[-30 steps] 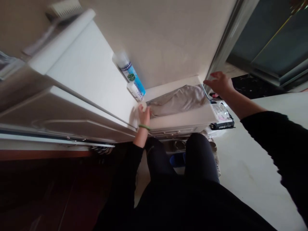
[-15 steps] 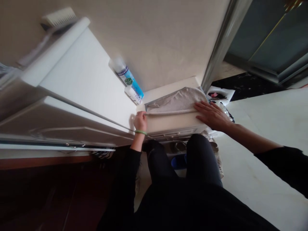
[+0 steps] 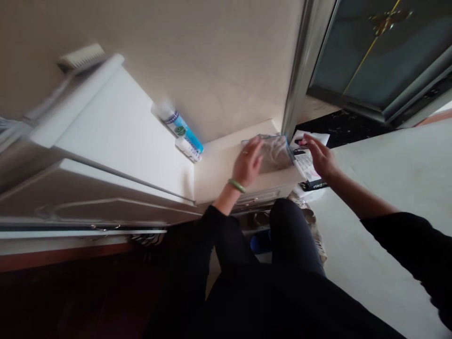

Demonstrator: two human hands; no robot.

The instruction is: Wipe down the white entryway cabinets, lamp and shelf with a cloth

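Note:
A grey cloth (image 3: 277, 157) lies bunched and folded on the right part of a low white cabinet top (image 3: 219, 162). Over the cloth's left side is my left hand (image 3: 249, 162), with a green bangle at the wrist. Motion smears its fingers, so I cannot see whether they grip the cloth. My right hand (image 3: 322, 157) is just past the cabinet's right end, above a bag with printed packaging. Its fingertips are drawn together beside something pink; whether anything is between them is hidden.
A blue and white spray can (image 3: 181, 129) and a smaller white bottle (image 3: 187, 149) stand on the cabinet by the wall. A taller white cabinet (image 3: 116, 127) rises at left, with a brush (image 3: 82, 55) on top. Printed packaging (image 3: 308, 165) sits at right. Blue slippers (image 3: 260, 241) lie below.
The cloth's left end has moved right, baring the cabinet top there. My left hand has swung right and upward over the cloth. My right hand has lifted off it, and its fingers have drawn together.

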